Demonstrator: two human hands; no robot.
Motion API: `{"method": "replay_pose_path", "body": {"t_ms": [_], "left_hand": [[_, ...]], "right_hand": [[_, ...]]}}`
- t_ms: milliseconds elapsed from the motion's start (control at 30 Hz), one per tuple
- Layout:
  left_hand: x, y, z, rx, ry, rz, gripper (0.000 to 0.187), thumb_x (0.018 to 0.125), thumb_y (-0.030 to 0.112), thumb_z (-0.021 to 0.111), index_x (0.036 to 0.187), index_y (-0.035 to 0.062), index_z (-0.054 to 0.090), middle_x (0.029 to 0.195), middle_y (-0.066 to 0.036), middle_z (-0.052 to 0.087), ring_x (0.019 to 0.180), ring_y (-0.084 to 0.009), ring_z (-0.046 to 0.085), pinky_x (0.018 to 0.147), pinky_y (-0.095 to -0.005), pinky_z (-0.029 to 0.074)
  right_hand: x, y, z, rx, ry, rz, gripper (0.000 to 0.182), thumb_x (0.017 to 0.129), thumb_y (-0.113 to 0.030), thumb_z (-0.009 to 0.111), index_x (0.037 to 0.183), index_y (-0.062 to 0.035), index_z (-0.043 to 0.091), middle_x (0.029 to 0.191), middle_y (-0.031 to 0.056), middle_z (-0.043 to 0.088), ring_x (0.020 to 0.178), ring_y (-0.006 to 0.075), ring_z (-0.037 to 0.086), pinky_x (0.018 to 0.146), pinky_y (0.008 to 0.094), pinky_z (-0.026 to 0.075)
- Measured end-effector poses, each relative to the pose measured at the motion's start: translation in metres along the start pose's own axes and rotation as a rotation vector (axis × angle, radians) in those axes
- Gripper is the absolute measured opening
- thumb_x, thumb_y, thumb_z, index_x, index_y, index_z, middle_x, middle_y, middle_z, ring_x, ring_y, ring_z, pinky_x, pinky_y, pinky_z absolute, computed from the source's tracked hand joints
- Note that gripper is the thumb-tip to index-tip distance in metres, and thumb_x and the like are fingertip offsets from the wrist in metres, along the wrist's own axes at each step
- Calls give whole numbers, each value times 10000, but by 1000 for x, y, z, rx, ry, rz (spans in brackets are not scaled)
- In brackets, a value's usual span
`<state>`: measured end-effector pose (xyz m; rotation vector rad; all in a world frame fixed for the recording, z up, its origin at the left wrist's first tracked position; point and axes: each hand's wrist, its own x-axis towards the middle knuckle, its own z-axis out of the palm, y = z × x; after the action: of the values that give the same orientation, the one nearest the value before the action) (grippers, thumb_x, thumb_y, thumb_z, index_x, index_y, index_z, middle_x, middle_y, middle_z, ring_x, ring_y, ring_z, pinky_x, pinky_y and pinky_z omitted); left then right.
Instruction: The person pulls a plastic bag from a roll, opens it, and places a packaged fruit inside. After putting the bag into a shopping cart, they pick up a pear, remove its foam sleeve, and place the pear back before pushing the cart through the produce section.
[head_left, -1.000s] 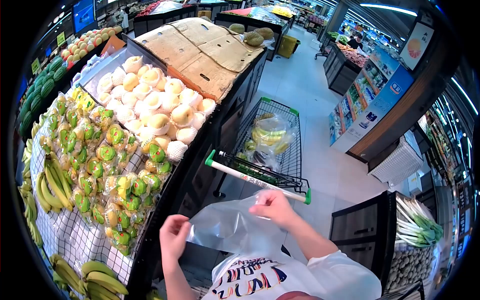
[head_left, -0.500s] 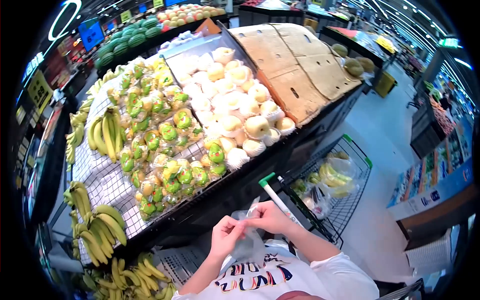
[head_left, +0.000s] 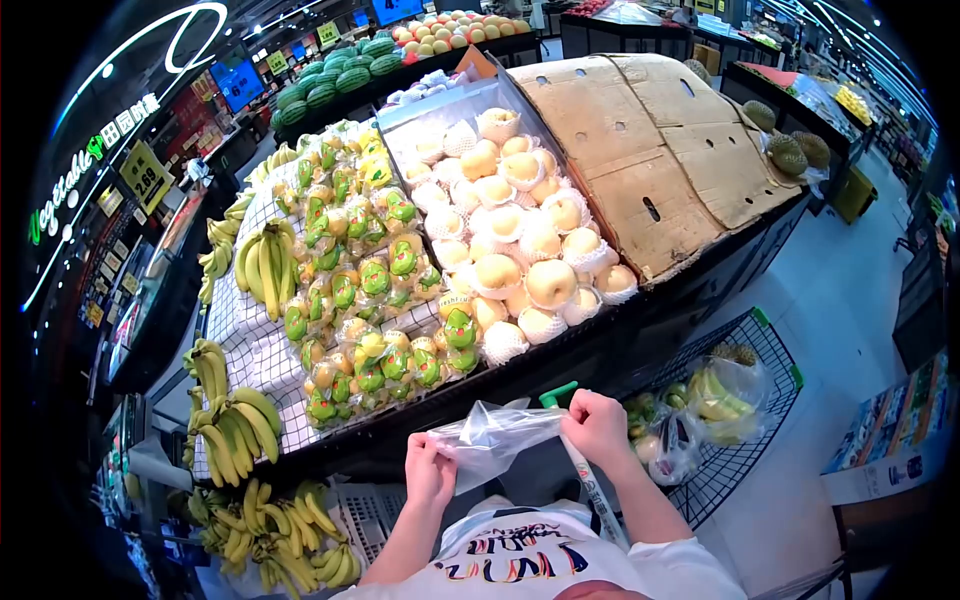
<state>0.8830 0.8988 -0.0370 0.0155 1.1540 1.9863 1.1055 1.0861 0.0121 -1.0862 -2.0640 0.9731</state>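
Observation:
A clear plastic bag (head_left: 495,437) is stretched sideways between my two hands, in front of my shirt. My left hand (head_left: 430,470) is closed on one side of it, and my right hand (head_left: 596,428) grips the other side near the cart's green-ended handle (head_left: 559,395). Past the bag, on the display stand, lie pale round fruits in white foam nets (head_left: 550,285). To their left are bagged fruits with green cartoon labels (head_left: 370,365). Nothing shows inside the bag.
A shopping cart (head_left: 785,400) at my right holds bagged bananas (head_left: 722,395) and other produce. Banana bunches (head_left: 240,435) lie at the stand's left end, with more bananas (head_left: 280,530) below. Cardboard (head_left: 650,150) covers the stand's right part.
My hands were close together on the crumpled bag; now they are apart and the bag is spread between them. The view has shifted, so the stand appears farther right.

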Motion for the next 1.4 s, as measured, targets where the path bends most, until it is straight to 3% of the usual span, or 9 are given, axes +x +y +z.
{"method": "replay_pose_path", "body": {"t_ms": [233,367,500,700,900,1033,1133,1233,1400], "left_hand": [[5,21,50,-10,-733,-224,343,901,-118,480,1029,166,338,921,-85,591,886,-215,625,763,-348,544],[1,52,66,706,-1218,240,326,742,-159,529,846,93,710,790,-63,556,813,-225,596,672,-334,475],[1,73,57,1481,-719,792,414,674,-88,571,980,134,741,809,-84,562,754,-295,593,650,-351,483],[13,86,48,1701,-676,881,557,709,-102,556,1233,74,620,820,-97,561,756,-310,608,662,-401,497],[21,76,37,1352,-503,712,533,765,28,578,1298,8,577,904,-96,653,835,-270,637,741,-363,524],[49,61,45,1458,-128,554,102,791,154,712,848,78,675,780,-71,657,683,-261,649,635,-370,514],[59,52,35,1488,-245,687,150,760,35,670,893,100,652,826,-73,629,744,-291,650,649,-394,515],[60,66,40,1421,-318,849,267,723,-48,613,957,73,659,879,-84,633,706,-249,644,653,-361,508],[57,104,61,1286,-691,684,656,719,-114,514,1358,35,503,1417,-134,504,1045,-277,628,805,-369,541]], "right_hand": [[-3,5,-4,252,53,120,284,795,-9,694,1055,-28,580,815,68,628,623,138,600,626,296,502],[2,26,6,266,-73,115,223,822,-23,693,1032,-4,618,759,82,650,652,149,623,636,287,500],[17,-2,-25,-210,48,-74,282,800,13,672,1077,-25,633,860,159,648,749,367,644,691,413,526],[32,-19,-16,-455,260,-277,224,773,82,588,963,-17,657,901,127,602,740,308,648,668,379,530],[29,-21,45,710,116,114,148,872,76,498,893,11,629,854,52,675,696,96,606,677,230,494],[7,-47,58,527,77,99,135,842,96,468,842,-25,528,725,61,603,672,164,635,573,321,486],[11,-52,44,-63,367,-268,202,763,122,518,890,-35,516,796,162,569,682,385,606,581,412,485],[24,-49,28,-164,488,-247,278,776,111,533,1006,-45,555,834,143,586,733,389,630,651,442,520],[35,-20,17,-414,163,-129,257,798,25,547,1012,-45,670,899,164,689,848,366,669,766,455,548]]}}
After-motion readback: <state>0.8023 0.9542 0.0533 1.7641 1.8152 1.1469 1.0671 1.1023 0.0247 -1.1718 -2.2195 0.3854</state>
